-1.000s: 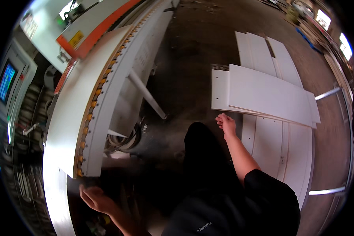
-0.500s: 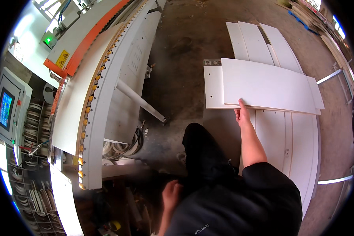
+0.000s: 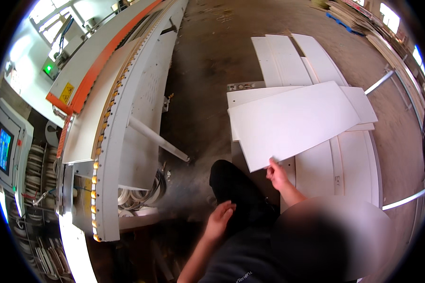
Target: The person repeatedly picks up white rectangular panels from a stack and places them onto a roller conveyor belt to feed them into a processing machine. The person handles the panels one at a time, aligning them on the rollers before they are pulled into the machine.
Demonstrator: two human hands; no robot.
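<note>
My right hand (image 3: 279,175) pinches the near edge of a white rectangular panel (image 3: 295,120), thumb on top. That panel lies at an angle across other white panels (image 3: 368,106) on the stack at right, its near-left corner jutting past them. My left hand (image 3: 218,220) is in front of my body, near my leg, with fingers loosely bent and apart; nothing shows in it. Left of me, another white panel (image 3: 87,137) lies in a long machine (image 3: 109,207) with an orange strip and a row of yellow rollers along its edge.
A control box with a lit screen (image 3: 4,147) stands far left, above racks of coiled edging (image 3: 35,172). A slanted white bar (image 3: 158,139) sticks out from the machine toward the aisle. More long white boards (image 3: 311,162) lie beneath the stack. Timber (image 3: 347,19) is piled at the far right.
My right hand has swung the top panel's near end toward me and leftward, turning it on the stack. My left hand has risen. The machine's panel has slid farther away.
</note>
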